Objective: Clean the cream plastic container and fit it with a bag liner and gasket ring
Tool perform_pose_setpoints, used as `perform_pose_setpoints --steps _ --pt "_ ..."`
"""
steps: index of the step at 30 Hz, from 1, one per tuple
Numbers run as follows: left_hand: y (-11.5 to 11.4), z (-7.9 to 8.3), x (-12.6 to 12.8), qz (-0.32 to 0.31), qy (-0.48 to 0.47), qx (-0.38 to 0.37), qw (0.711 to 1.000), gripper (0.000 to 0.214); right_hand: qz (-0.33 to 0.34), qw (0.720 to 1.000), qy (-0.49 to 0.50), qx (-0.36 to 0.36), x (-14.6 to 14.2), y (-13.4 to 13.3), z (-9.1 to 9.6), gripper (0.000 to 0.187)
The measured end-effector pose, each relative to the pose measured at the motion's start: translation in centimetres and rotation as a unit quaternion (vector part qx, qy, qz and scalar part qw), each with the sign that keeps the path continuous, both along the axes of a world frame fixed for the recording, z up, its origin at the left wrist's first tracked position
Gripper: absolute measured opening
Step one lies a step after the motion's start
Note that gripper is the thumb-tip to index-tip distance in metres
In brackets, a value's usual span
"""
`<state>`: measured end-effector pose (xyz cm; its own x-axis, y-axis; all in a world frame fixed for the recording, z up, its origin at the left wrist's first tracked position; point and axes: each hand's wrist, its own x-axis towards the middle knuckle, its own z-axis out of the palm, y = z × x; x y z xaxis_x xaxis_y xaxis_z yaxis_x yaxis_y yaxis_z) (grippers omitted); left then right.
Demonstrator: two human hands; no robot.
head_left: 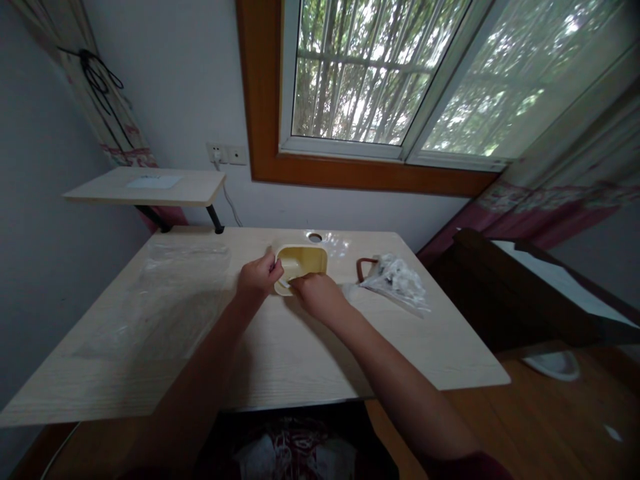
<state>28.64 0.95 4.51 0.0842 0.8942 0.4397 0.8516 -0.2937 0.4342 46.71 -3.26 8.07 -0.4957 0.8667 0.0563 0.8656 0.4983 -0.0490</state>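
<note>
A pale yellow plastic tub (315,256) with rounded corners stands on the desk in front of me. My left hand (257,274) is closed at the tub's left rim, thumb against the curled fingers; what it pinches is hidden. Over the tub's near right side, my right hand (319,293) is closed with its fingertips pointing left. A small white piece (284,283) shows at those fingertips, between the two hands, too small to name. The tub's near wall is partly covered by my right hand.
A clear plastic bag (400,283) of white pieces lies right of the tub, beside a brown loop (360,269). Flat clear plastic sheeting (170,293) covers the desk's left side. A raised shelf (107,187) stands at the back left, near a round desk hole (315,238).
</note>
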Motion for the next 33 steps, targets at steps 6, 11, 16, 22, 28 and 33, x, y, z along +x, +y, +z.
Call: perform_pose_setpoints --steps 6,11,16,22,28,33 --pt "-0.1 0.0 0.2 0.02 -0.009 0.007 1.0 0.025 0.076 0.992 0.096 -0.025 0.7 -1.8 0.5 0.029" --pt "-0.6 -0.4 0.5 0.026 -0.002 0.01 1.0 0.026 0.109 0.984 0.143 0.016 0.3 -3.5 -1.5 0.048" --pt "-0.6 -1.2 0.5 0.039 0.023 0.015 0.999 0.023 0.046 0.994 0.098 0.029 1.0 -3.8 -2.6 0.057" --pt "-0.3 -1.1 0.1 0.042 0.008 0.034 0.999 0.022 -0.009 0.999 0.043 0.021 1.9 -3.1 -2.5 0.052" --pt "-0.5 -1.0 0.6 0.036 0.011 0.031 0.999 0.022 0.039 0.989 0.139 -0.037 0.5 -2.9 -3.2 0.06" --pt "-0.4 -1.0 0.7 0.04 0.022 0.027 0.999 0.022 0.073 0.969 0.229 -0.061 -0.9 -2.9 -3.7 0.065"
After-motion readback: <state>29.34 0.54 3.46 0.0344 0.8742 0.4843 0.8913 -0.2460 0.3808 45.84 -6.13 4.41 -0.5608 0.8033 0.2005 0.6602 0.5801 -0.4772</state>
